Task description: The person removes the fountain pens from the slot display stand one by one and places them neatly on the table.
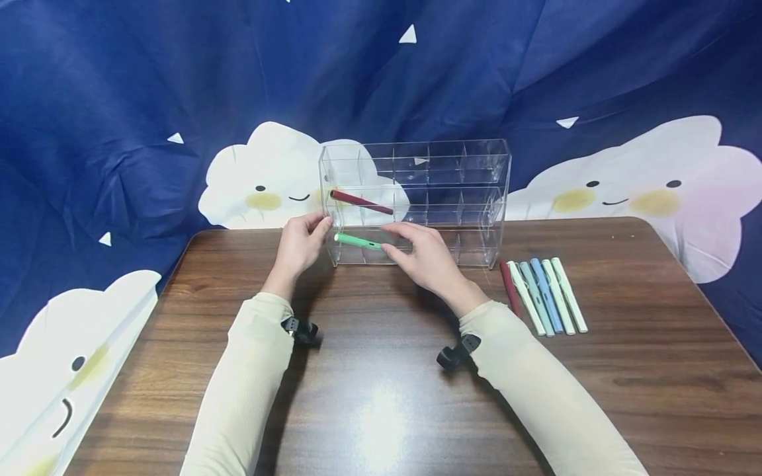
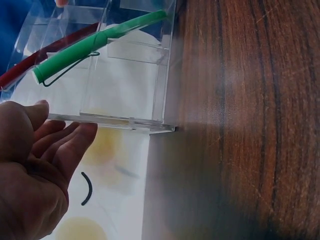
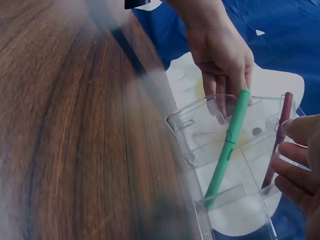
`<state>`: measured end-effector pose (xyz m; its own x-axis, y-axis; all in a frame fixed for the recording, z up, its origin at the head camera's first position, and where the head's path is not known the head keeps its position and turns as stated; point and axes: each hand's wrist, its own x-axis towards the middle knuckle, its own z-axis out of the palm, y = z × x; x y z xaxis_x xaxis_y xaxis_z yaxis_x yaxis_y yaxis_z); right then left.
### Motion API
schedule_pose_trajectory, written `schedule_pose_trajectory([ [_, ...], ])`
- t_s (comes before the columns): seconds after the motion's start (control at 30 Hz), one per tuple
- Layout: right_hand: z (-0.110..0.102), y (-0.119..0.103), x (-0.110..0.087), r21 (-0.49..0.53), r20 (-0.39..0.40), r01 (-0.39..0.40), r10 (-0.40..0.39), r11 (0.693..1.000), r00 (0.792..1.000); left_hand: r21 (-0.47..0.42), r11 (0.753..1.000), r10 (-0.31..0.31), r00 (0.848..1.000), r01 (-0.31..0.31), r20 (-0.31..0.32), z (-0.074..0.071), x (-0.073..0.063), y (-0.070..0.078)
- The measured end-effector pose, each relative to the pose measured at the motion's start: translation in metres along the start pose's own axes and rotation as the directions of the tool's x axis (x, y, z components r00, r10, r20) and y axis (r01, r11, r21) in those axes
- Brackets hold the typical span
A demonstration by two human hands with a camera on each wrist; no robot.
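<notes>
A clear acrylic rack (image 1: 417, 225) with tiers of small compartments stands at the table's back edge. My left hand (image 1: 302, 246) holds its left side wall, thumb on one face and fingers on the other, as the left wrist view (image 2: 40, 165) shows. A green pen (image 1: 357, 242) lies slanted across the lowest tier. Above it, a dark red pen (image 1: 362, 201) leans across the middle tier. My right hand (image 1: 425, 258) hovers before the rack by the green pen's right end, fingers loosely bent and apart. In the right wrist view these fingers (image 3: 292, 165) grip neither pen.
To the right of the rack lies a row of several pens (image 1: 548, 296) in dark red, white, teal, blue and pale green. The wooden table (image 1: 369, 370) has a glare patch near the front. Behind hangs a blue curtain (image 1: 452, 73) with smiling clouds.
</notes>
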<state>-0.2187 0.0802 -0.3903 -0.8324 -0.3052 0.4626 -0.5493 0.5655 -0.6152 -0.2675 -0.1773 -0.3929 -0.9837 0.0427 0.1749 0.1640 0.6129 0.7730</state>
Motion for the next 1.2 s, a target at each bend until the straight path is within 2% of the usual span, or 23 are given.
schedule_pose_trajectory([
  [0.43, 0.027, -0.001, 0.011, -0.036, 0.064, -0.07, 0.072, 0.997, 0.995, 0.009, 1.0, -0.008, 1.0, 0.008, 0.001, 0.0, -0.001, 0.001],
  [0.67, 0.04, -0.002, 0.017, -0.099, 0.078, -0.134, 0.141, 0.986, 0.987, 0.018, 1.0, -0.007, 1.0, 0.007, 0.004, 0.001, -0.002, 0.001],
  [0.83, 0.049, -0.007, 0.026, -0.167, 0.073, -0.147, 0.161, 0.975, 0.984, 0.027, 1.0, 0.014, 1.0, -0.014, -0.006, 0.001, -0.002, 0.0],
  [1.2, 0.057, -0.012, 0.035, -0.178, 0.084, -0.21, 0.227, 0.961, 0.97, 0.03, 0.999, 0.038, 0.999, -0.038, -0.023, 0.001, -0.001, 0.0],
])
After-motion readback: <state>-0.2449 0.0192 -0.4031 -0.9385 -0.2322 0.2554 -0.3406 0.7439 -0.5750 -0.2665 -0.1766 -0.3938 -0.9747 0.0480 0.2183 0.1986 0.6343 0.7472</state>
